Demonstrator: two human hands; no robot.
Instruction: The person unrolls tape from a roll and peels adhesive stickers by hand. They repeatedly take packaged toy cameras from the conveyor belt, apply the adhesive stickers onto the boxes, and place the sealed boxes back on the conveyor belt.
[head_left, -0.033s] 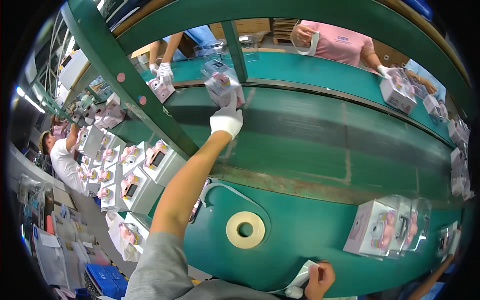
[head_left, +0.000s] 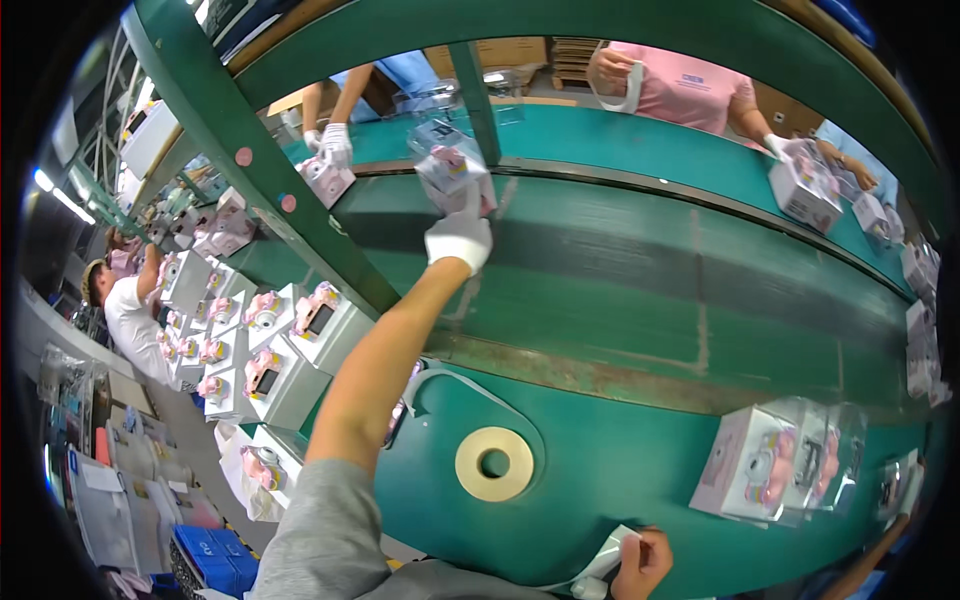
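My left hand (head_left: 459,243), in a white glove, reaches far across the conveyor belt. Its outstretched finger touches the near side of a pinkish carton with a clear top (head_left: 455,180), which shows a pink toy camera. The other fingers are partly hidden and blurred. At the lower edge my bare right hand (head_left: 643,562) is closed, pinching a white strip (head_left: 608,550) between thumb and fingers. A small white rounded piece (head_left: 588,587) lies beside it. On the green table in front of me lies a roll of cream tape (head_left: 494,464), with a pale strip (head_left: 470,382) curling around it.
Packed toy-camera boxes (head_left: 745,465) stand at the right of the table. White boxes with pink cameras (head_left: 275,375) are stacked at left. A green post (head_left: 270,180) and crossbar (head_left: 600,45) frame the belt (head_left: 600,270). Co-workers handle boxes across the belt.
The whole view has shifted very slightly. My hands keep about the same places, the left at the carton and the right on the white strip.
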